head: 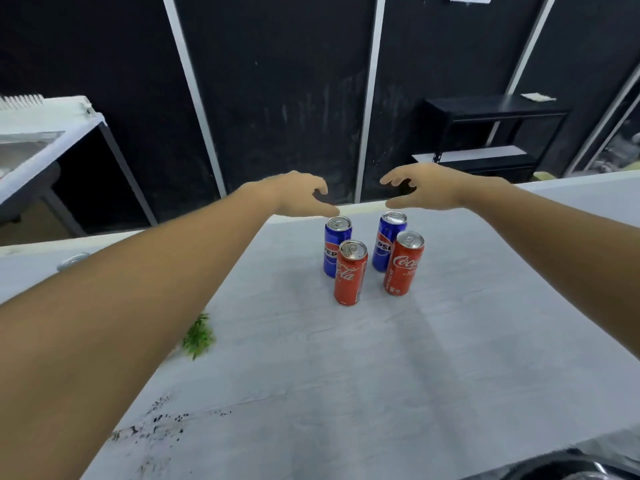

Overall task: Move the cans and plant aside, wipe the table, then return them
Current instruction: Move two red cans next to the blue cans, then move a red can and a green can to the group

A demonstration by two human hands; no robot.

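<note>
Ahead of you, dark wall panels (277, 81) with pale strips; black shelving (485, 133) right, a white table (52, 133) left.

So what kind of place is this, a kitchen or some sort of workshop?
Probably a workshop or studio space, not a home kitchen. The walls are dark panels with white framing strips, a bare black metal shelf rack stands at the back, and the soda cans sit on a plain grey table with black specks.

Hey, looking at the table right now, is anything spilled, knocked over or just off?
All four cans, two blue Pepsi cans and two red Coca-Cola cans, stand upright in a tidy cluster. The one odd spot is a patch of dark specks on the table near the front left edge, like dirt or chipped surface. No liquid spill shows.
</note>
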